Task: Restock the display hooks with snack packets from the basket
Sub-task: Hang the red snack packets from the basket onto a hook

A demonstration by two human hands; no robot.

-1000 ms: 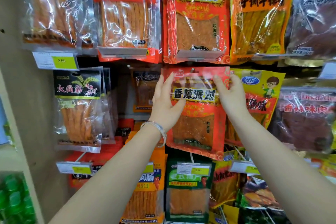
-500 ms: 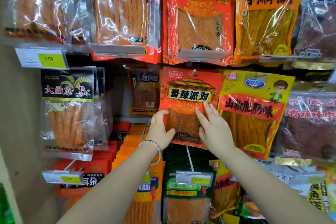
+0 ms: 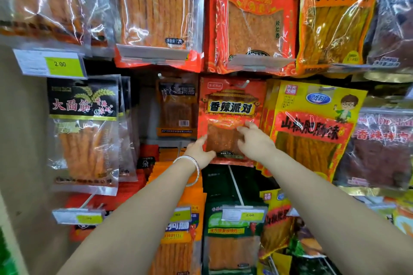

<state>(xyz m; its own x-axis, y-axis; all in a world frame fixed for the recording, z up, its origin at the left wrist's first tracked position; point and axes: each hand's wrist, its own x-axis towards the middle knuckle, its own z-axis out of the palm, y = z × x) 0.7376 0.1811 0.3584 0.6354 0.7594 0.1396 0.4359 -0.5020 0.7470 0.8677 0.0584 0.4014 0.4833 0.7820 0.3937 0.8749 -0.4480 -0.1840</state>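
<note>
A red snack packet point(image 3: 230, 105) with a yellow label band hangs on a display hook point(image 3: 247, 81) in the middle row. My left hand point(image 3: 201, 152), a bracelet on its wrist, grips the packet's lower left corner. Fingers apart, my right hand point(image 3: 254, 140) lies flat against the packet's lower right front. The packet sits deep on the hook, close to the back wall. No basket is in view.
A yellow packet point(image 3: 312, 127) hangs just right of the red one, and black-topped packets point(image 3: 82, 118) hang at the left. An orange packet point(image 3: 176, 109) hangs far back on the hook between. Full rows hang above and below, with price tags point(image 3: 243, 214) on the hook ends.
Both hands slid from the packet's top edge down to its lower part. The packet now hangs on the hook and sits further back.
</note>
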